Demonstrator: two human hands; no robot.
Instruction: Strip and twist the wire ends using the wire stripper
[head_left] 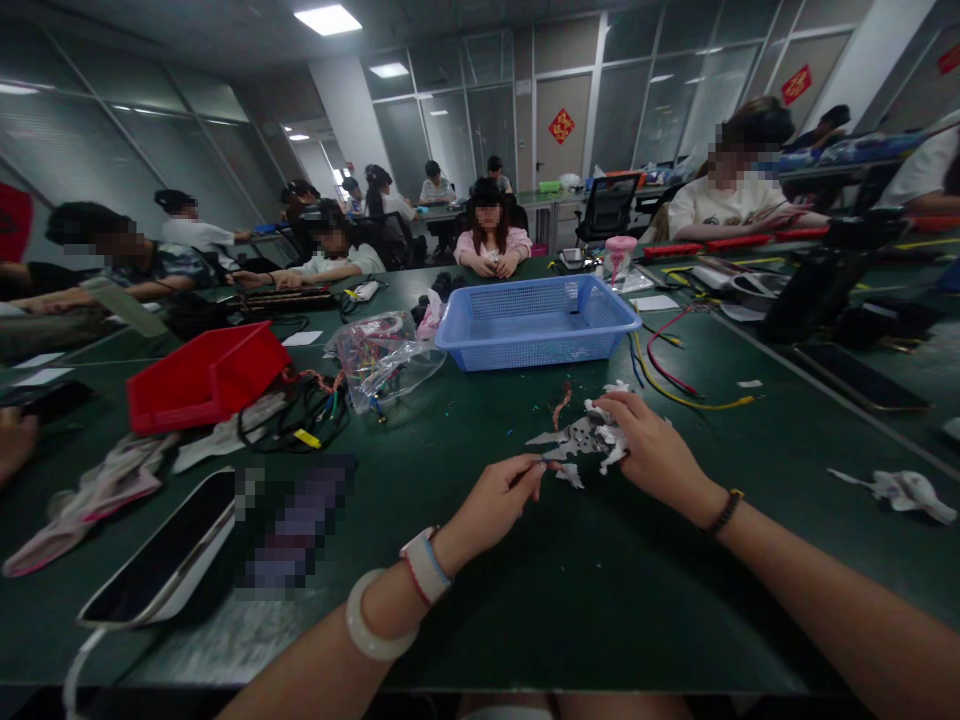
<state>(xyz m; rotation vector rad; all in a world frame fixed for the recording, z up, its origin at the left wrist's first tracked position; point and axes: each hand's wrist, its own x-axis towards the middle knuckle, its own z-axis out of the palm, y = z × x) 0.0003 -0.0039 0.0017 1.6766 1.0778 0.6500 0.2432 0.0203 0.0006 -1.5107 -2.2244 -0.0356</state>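
Note:
My right hand [649,440] is closed round a wire stripper [574,438] whose flat grey jaws, with holes in them, point left. Crumpled white tissue [613,445] is bunched about its handles under my fingers. Just below the jaws, my left hand [499,498] is closed in a pinch. Something thin and dark shows at its fingertips, too small to name. A torn scrap of tissue [570,475] lies beside those fingertips. Twisted copper wire [561,403] rests on the green table [600,620] beyond the tool.
A blue basket [540,350] stands ahead, with a clear bag of wires [379,355] at its left. Farther left are a red bin [206,380], gloves [97,500] and a white-cased device [165,550]. Cables [667,375] and crumpled tissue [907,492] lie right. Several people sit around.

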